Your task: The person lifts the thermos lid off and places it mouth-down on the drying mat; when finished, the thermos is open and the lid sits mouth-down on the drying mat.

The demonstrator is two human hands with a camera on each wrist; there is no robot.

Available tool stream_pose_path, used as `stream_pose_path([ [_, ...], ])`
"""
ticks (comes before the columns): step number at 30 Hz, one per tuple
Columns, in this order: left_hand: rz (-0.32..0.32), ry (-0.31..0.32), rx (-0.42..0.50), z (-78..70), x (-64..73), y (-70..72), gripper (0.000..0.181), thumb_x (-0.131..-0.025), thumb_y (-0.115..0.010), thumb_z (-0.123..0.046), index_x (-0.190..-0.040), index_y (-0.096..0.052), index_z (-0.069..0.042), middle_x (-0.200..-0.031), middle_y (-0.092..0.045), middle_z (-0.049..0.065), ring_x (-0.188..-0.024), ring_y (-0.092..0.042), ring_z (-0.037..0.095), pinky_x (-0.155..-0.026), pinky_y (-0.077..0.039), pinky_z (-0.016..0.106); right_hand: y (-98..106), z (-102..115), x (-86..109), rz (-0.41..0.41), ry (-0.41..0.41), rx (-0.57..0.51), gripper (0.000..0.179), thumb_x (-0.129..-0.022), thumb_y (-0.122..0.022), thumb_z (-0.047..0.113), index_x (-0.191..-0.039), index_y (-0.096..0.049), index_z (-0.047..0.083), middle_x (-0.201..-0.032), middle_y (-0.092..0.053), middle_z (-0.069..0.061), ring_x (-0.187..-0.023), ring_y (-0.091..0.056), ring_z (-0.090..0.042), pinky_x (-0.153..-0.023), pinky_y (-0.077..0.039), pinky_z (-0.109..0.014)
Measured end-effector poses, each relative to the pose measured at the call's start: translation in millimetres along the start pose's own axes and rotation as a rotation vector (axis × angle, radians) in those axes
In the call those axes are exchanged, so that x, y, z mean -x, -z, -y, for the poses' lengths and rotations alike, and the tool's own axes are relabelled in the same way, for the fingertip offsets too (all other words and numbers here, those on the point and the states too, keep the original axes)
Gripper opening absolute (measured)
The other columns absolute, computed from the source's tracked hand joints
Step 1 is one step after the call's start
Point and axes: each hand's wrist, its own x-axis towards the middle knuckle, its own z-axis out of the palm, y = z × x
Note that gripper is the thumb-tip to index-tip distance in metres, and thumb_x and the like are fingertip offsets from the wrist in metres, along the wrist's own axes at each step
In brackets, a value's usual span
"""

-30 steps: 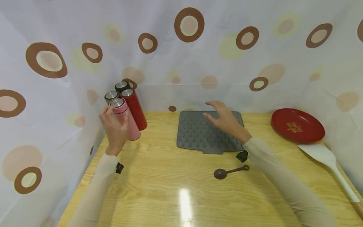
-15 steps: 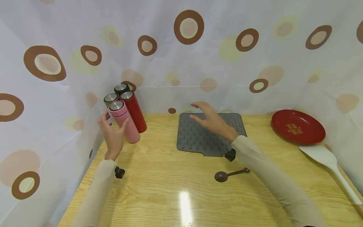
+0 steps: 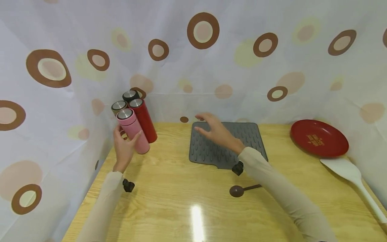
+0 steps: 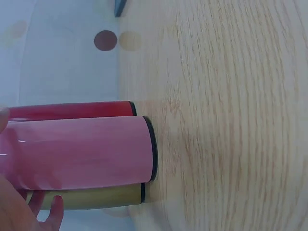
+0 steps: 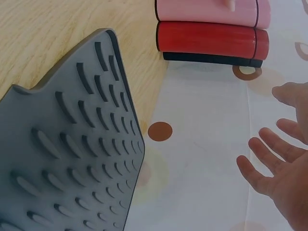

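Observation:
A pink thermos bottle (image 3: 133, 128) stands at the front of a cluster in the far left corner. My left hand (image 3: 124, 150) is round its side, thumb on the front and fingers reaching behind its left. In the left wrist view, the fingers (image 4: 52, 215) pass between the pink bottle and a gold one (image 4: 106, 196). A red thermos bottle (image 3: 145, 121) stands behind to the right, with a black one (image 3: 130, 95) at the back. My right hand (image 3: 218, 131) hovers over the grey ribbed mat (image 3: 205, 151), fingers spread, holding nothing.
A brown spoon (image 3: 237, 191) lies in front of the mat, its handle end hidden by the right sleeve. At the right, a red plate (image 3: 318, 137) is near the wall, with a white spatula (image 3: 344, 169) beside it. Patterned cloth (image 3: 169, 74) lines the back and sides.
My left hand has come from beside the top of the pink thermos bottle to lower round its body. My right hand has drifted left over the mat, fingers still spread.

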Motion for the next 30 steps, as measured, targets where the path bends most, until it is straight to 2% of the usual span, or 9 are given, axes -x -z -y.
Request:
stream_pose_path([
  [4, 0.006, 0.03, 0.021, 2.0, -0.9, -2.4, 0.088, -0.09, -0.084, -0.03, -0.158, -0.034, -0.005, -0.148, -0.045, 0.015, -0.128, -0.048, 0.026, -0.103, -0.042, 0.039, -6, 3, -2.1, 0.013, -0.008, -0.033, 0.05, -0.103, -0.068, 0.016, -0.149, -0.051, 0.003, -0.145, -0.055, -0.016, -0.131, -0.055, -0.033, -0.111, -0.047, -0.049],
  [10, -0.017, 0.028, 0.045, 2.9, 2.9, -9.8, 0.085, -0.092, -0.082, -0.029, -0.156, -0.034, -0.003, -0.145, -0.045, 0.017, -0.129, -0.046, 0.026, -0.104, -0.041, 0.039, -12, 14, -9.3, 0.047, -0.001, -0.075, 0.05, -0.105, -0.065, 0.019, -0.15, -0.05, 0.004, -0.146, -0.054, -0.016, -0.129, -0.056, -0.031, -0.106, -0.05, -0.047],
  [15, 0.0, 0.023, 0.078, 2.3, 8.4, -14.7, 0.084, -0.092, -0.082, -0.025, -0.156, -0.033, -0.001, -0.146, -0.044, 0.019, -0.13, -0.045, 0.028, -0.106, -0.042, 0.042, -18, 25, -18.1, 0.087, 0.018, -0.124, 0.052, -0.106, -0.064, 0.021, -0.153, -0.048, 0.005, -0.147, -0.054, -0.015, -0.131, -0.055, -0.033, -0.103, -0.051, -0.046],
  [22, 0.029, 0.018, 0.117, -4.5, 16.4, -12.4, 0.081, -0.092, -0.082, -0.02, -0.155, -0.036, -0.002, -0.145, -0.048, 0.017, -0.125, -0.054, 0.029, -0.106, -0.047, 0.045, -28, 36, -27.0, 0.114, 0.037, -0.15, 0.053, -0.106, -0.064, 0.022, -0.153, -0.047, 0.005, -0.148, -0.054, -0.015, -0.13, -0.056, -0.03, -0.103, -0.053, -0.046],
  [28, 0.096, -0.065, 0.098, -9.2, 21.5, -15.9, 0.08, -0.088, -0.086, -0.015, -0.153, -0.041, -0.001, -0.141, -0.056, 0.019, -0.118, -0.059, 0.027, -0.098, -0.049, 0.033, -29, 38, -28.3, 0.084, 0.034, -0.176, 0.053, -0.106, -0.064, 0.022, -0.154, -0.047, 0.006, -0.149, -0.054, -0.014, -0.131, -0.056, -0.033, -0.102, -0.054, -0.044],
  [30, 0.12, -0.107, 0.071, -13.3, 22.9, -19.0, 0.081, -0.087, -0.087, -0.013, -0.152, -0.042, 0.001, -0.14, -0.056, 0.021, -0.117, -0.059, 0.029, -0.096, -0.048, 0.033, -28, 38, -28.6, 0.076, 0.029, -0.176, 0.053, -0.106, -0.064, 0.023, -0.154, -0.047, 0.007, -0.15, -0.054, -0.014, -0.131, -0.056, -0.032, -0.102, -0.053, -0.044],
])
